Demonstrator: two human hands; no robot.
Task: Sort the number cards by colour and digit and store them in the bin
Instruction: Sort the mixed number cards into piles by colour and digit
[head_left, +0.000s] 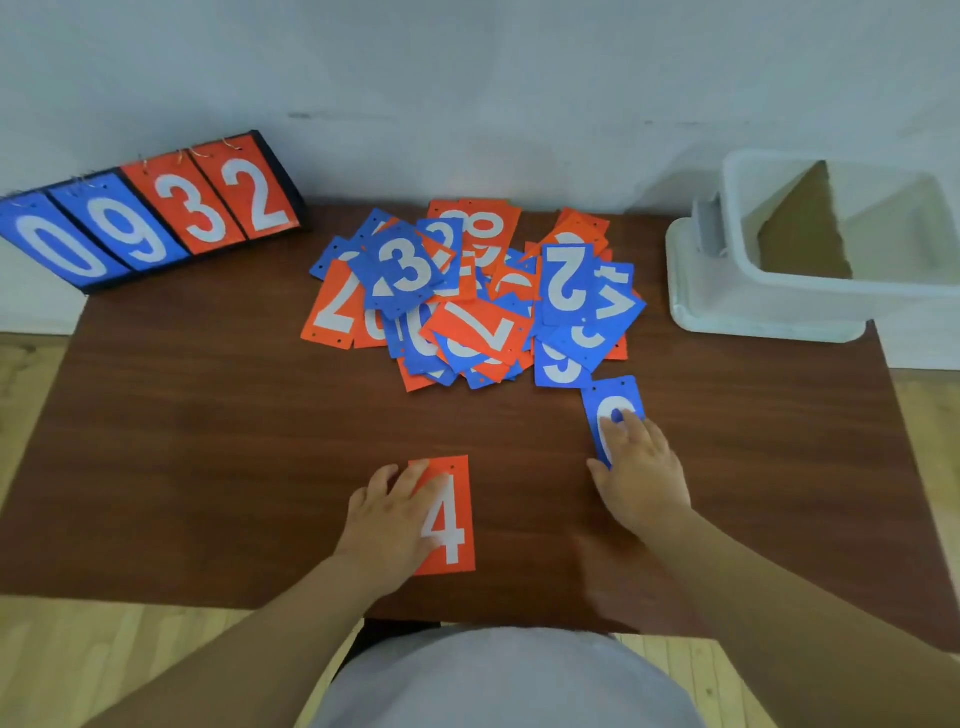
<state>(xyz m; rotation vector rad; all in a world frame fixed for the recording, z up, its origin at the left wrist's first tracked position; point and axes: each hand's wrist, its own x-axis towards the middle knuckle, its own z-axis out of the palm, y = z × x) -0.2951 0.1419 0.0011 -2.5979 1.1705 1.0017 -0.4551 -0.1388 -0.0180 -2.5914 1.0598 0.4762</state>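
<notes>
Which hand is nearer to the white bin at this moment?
Right. The right hand rests on a blue card, in front and to the left of the bin; the left hand rests on the red 4 card, farther left.

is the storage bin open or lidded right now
Open. The clear bin has no cover on top, so its inside walls show. A white lid lies flat beneath it on the table.

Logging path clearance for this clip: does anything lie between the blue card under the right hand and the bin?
Nothing visible does. Only bare table separates the blue card under the right hand from the bin; the card pile lies left of that line.
</notes>
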